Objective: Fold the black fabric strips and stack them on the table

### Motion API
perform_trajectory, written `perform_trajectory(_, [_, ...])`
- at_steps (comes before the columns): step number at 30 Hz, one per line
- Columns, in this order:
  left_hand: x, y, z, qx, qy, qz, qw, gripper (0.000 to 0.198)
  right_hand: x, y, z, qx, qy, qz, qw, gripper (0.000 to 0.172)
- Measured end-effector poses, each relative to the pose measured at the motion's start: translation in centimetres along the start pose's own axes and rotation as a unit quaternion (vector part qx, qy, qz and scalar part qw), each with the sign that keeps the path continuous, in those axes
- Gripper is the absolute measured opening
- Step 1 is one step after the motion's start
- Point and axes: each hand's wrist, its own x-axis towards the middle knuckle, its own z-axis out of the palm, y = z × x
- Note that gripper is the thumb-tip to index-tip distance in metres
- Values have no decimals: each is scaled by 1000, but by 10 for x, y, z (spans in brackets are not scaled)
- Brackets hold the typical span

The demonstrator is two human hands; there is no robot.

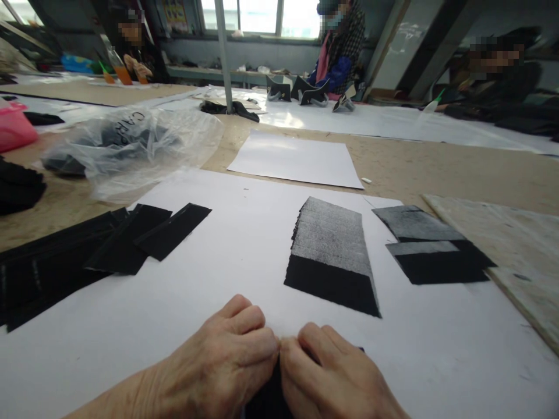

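My left hand (227, 355) and my right hand (325, 372) meet at the bottom centre, fingers pinched together on a black fabric piece (269, 396). Most of that piece is hidden under the hands or cut off by the lower edge. Beyond my right hand, a fanned stack of black pieces with greyish upper faces (329, 250) lies on the white sheet (236, 256). Further right are a few more grey-and-black pieces (437, 262). Overlapping black strips (117, 238) lie at the left.
A clear plastic bag (144, 145) with dark contents lies back left, near a pink container (15, 125). A white card (297, 160) lies ahead; a worn board (506, 250) is at right. A metal pole (224, 58) stands beyond. Three people are at the far tables.
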Motion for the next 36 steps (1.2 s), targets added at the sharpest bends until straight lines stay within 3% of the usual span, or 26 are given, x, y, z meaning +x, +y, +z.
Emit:
perform_trajectory(3, [-3, -3, -3, 3, 16, 24, 1000, 37, 1, 0, 7, 52, 3, 25, 998, 36])
perform_trajectory(7, [-9, -8, -10, -14, 48, 25, 998, 24, -7, 5, 6, 93, -50, 13, 994, 32])
perform_trajectory(14, [-16, -12, -15, -4, 55, 4, 998, 32, -8, 11, -2, 156, -98, 8, 983, 23])
perform_trajectory(21, [-21, -8, -15, 43, 143, -46, 988, 33, -12, 11, 2, 140, -138, 20, 980, 23])
perform_trajectory(27, [-19, -6, -12, 75, 164, -86, 980, 24, -11, 8, 3, 125, -168, 91, 974, 17])
perform_trajectory(32, [-20, -7, -11, 82, 158, -103, 979, 23, -5, 8, 0, 97, -174, 19, 980, 18])
perform_trajectory(36, [-19, -7, -10, 90, 165, -99, 977, 21, 1, 6, -1, 71, -173, 5, 982, 22])
